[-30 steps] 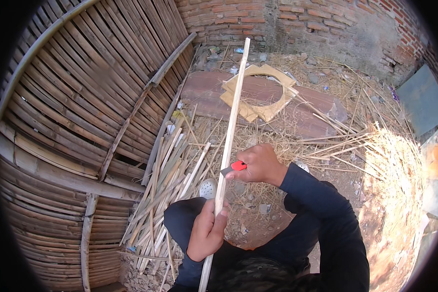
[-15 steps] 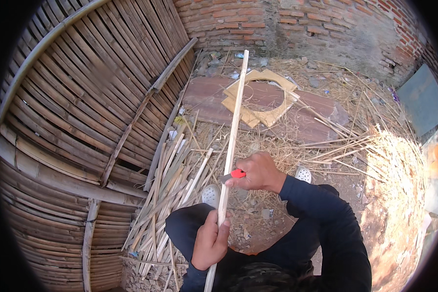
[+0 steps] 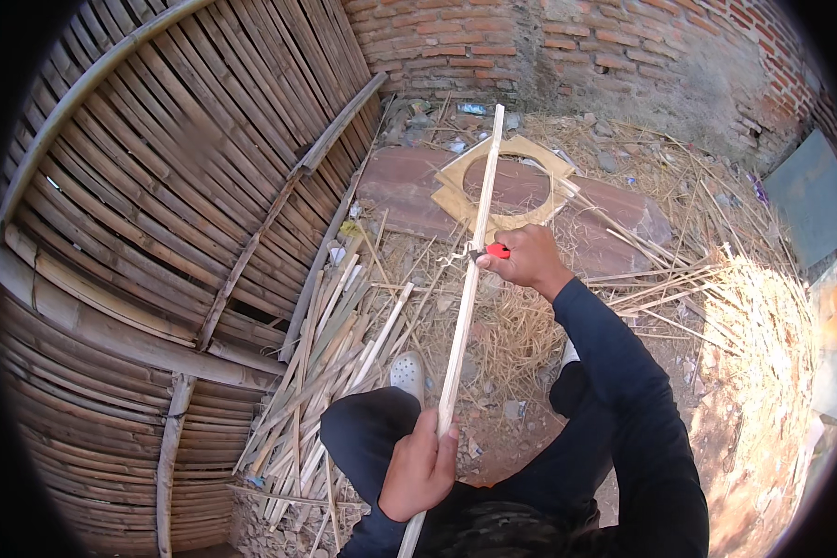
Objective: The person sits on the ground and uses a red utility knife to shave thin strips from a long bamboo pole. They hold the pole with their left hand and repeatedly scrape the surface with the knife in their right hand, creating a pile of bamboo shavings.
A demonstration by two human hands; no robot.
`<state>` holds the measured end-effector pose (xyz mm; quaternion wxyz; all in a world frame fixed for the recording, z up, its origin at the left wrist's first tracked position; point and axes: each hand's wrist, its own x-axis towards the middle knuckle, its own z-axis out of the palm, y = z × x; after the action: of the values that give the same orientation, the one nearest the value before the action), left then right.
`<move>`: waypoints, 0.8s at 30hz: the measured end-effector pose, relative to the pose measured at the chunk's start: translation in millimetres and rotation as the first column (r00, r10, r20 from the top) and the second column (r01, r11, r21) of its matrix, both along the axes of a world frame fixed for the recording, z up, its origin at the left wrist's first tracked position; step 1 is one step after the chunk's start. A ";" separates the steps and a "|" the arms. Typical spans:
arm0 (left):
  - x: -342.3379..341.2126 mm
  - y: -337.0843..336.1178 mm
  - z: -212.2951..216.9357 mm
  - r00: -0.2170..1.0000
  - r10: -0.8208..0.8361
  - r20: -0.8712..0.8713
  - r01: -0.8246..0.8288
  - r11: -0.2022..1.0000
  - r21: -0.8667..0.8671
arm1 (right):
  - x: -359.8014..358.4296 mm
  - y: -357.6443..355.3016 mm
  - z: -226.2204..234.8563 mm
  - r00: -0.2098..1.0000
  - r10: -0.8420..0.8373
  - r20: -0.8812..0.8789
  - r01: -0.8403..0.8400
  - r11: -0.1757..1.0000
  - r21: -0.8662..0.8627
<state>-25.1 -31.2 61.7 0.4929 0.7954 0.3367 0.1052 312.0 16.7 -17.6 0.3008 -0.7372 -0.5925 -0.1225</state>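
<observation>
A long pale strip of split bamboo or wood (image 3: 462,344) slants up and away from my lap. My left hand (image 3: 420,470) is closed round its lower part, over my left knee. Farther up, my right hand (image 3: 528,258) grips a red-handled knife (image 3: 498,251), its dark blade lying across the strip. A thin curled shaving (image 3: 456,256) stands out on the left side of the blade. Most of the knife's handle is hidden in my fingers.
Several loose strips (image 3: 344,349) lie heaped on the left beside a bamboo slat wall (image 3: 149,214). Ahead, a yellowish board frame with a round hole (image 3: 451,197) rests on a reddish-brown panel (image 3: 391,186). Shavings (image 3: 521,321) cover the ground; a brick wall (image 3: 437,42) stands behind.
My right hand and the knife have moved up and away along the strip, and a shaving now curls at the blade. The strip's far end has shifted right; my left hand still holds it.
</observation>
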 end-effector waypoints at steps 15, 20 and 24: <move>1.7 9.1 -7.3 0.997 0.068 0.045 -0.067 0.998 -0.019 | -79.5 -47.0 18.7 0.948 0.283 -0.146 -0.309 0.928 -0.210; 3.5 10.4 -2.4 0.996 0.071 0.053 -0.074 0.996 0.050 | -90.9 -43.9 21.9 0.907 0.420 0.006 -0.420 0.907 -0.015; 10.5 12.4 7.4 0.996 0.068 0.057 -0.074 0.991 0.114 | -83.9 -37.0 22.2 0.920 0.380 0.092 -0.388 0.918 0.086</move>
<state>-14.6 -18.9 69.2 0.4507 0.8071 0.3448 0.1630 228.0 -20.2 4.7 0.3346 -0.5851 -0.7292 -0.1183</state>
